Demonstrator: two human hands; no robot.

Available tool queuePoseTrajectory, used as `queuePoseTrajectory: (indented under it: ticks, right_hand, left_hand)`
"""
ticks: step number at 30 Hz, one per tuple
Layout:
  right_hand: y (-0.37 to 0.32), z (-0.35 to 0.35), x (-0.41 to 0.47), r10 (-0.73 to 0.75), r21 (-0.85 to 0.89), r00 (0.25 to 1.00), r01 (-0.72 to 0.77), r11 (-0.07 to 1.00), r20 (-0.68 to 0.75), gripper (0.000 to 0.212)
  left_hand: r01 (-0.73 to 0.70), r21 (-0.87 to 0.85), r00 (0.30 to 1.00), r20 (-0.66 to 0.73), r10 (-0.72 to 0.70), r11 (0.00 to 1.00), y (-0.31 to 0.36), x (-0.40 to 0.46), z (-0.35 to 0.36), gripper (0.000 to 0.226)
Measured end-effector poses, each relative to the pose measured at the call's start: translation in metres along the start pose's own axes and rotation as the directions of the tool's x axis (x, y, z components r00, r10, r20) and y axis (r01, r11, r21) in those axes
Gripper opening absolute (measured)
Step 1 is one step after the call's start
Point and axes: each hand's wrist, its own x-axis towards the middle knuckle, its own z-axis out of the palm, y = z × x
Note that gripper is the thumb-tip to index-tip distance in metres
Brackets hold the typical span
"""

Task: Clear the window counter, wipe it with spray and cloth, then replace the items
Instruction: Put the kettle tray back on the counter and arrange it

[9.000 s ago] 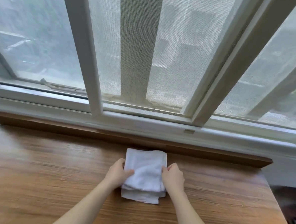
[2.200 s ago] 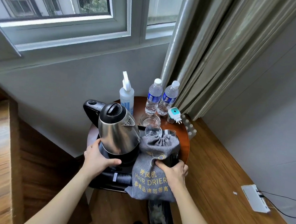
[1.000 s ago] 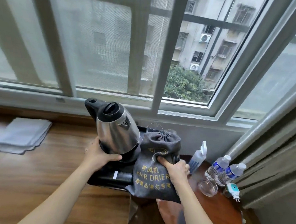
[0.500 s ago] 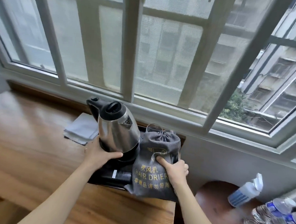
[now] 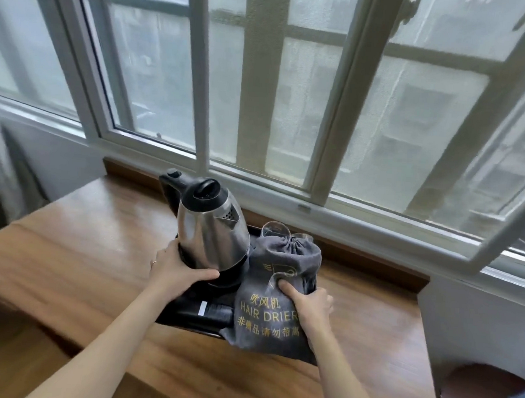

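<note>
A black tray (image 5: 192,313) sits over the wooden window counter (image 5: 77,249), near its middle. On it stand a steel kettle (image 5: 211,229) with a black lid, a grey hair-drier bag (image 5: 275,295) and a clear glass (image 5: 273,228) behind the bag. My left hand (image 5: 175,270) grips the tray's left side at the kettle's base. My right hand (image 5: 308,301) grips the tray's right side, thumb pressed into the bag. Whether the tray rests on the counter or hangs just above it is unclear. The cloth is hidden from view.
The window frame (image 5: 256,180) and a raised wooden lip (image 5: 374,267) run along the counter's back. The counter ends at the right (image 5: 422,331), where a round dark side table (image 5: 483,394) stands lower down with a blue item at the frame's edge.
Both hands have carried the tray with kettle and bag leftward from the round side table over the counter. The white cloth, seen left of the kettle before, is now out of sight.
</note>
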Motion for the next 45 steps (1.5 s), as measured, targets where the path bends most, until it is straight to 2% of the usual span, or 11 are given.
queuePoseTrajectory:
  ticks: [3, 7, 17, 20, 23, 25, 29, 35, 39, 42, 45]
  right_hand:
    - [-0.018, 0.048, -0.001, -0.031, 0.016, 0.999, 0.031, 0.999, 0.008, 0.138]
    - [-0.046, 0.102, -0.001, -0.047, 0.010, 0.998, 0.047, 0.999, 0.035, 0.145]
    - [-0.120, 0.217, 0.032, -0.065, -0.080, 0.992, 0.074, 0.994, 0.109, 0.132]
    - [-0.142, 0.250, 0.048, -0.071, -0.074, 0.990, 0.080, 0.994, 0.118, 0.136]
    - [-0.163, 0.280, 0.057, -0.081, -0.071, 0.987, 0.091, 0.993, 0.138, 0.121]
    - [-0.176, 0.297, 0.060, -0.068, -0.068, 0.986, 0.079, 0.995, 0.149, 0.121]
    - [-0.195, 0.327, 0.064, -0.047, -0.059, 0.990, 0.055, 0.997, 0.136, 0.124]
    - [-0.218, 0.369, 0.074, 0.011, -0.060, 0.997, -0.006, 0.998, 0.072, 0.105]
    - [-0.234, 0.400, 0.074, 0.058, -0.036, 0.998, -0.057, 0.998, 0.023, 0.108]
    - [-0.242, 0.424, 0.071, 0.091, -0.005, 0.995, -0.091, 0.996, -0.030, 0.110]
    - [-0.246, 0.441, 0.068, 0.113, 0.015, 0.990, -0.112, 0.994, -0.085, 0.107]
  left_hand:
    - [0.001, -0.001, 1.000, -0.029, -0.001, 1.000, -0.023, 0.024, -0.036, 0.112]
    - [0.040, 0.024, 0.998, -0.052, -0.038, 0.999, -0.052, 0.055, -0.076, 0.113]
    - [0.104, 0.023, 0.990, -0.102, -0.102, 0.994, -0.109, 0.147, -0.143, 0.120]
    - [0.129, 0.004, 0.985, -0.120, -0.127, 0.992, -0.125, 0.179, -0.159, 0.120]
    - [0.138, 0.018, 0.981, -0.140, -0.134, 0.990, -0.136, 0.207, -0.176, 0.119]
    - [0.146, 0.031, 0.979, -0.148, -0.140, 0.989, -0.138, 0.222, -0.188, 0.119]
    - [0.140, 0.047, 0.982, -0.134, -0.133, 0.989, -0.144, 0.254, -0.208, 0.118]
    - [0.146, -0.004, 0.987, -0.064, -0.146, 0.989, -0.163, 0.303, -0.228, 0.120]
    - [0.103, 0.014, 0.994, -0.048, -0.102, 0.995, -0.175, 0.340, -0.240, 0.108]
    - [0.074, 0.032, 0.997, -0.010, -0.074, 0.997, -0.175, 0.361, -0.248, 0.086]
    - [0.056, 0.047, 0.997, 0.042, -0.058, 0.997, -0.186, 0.381, -0.255, 0.090]
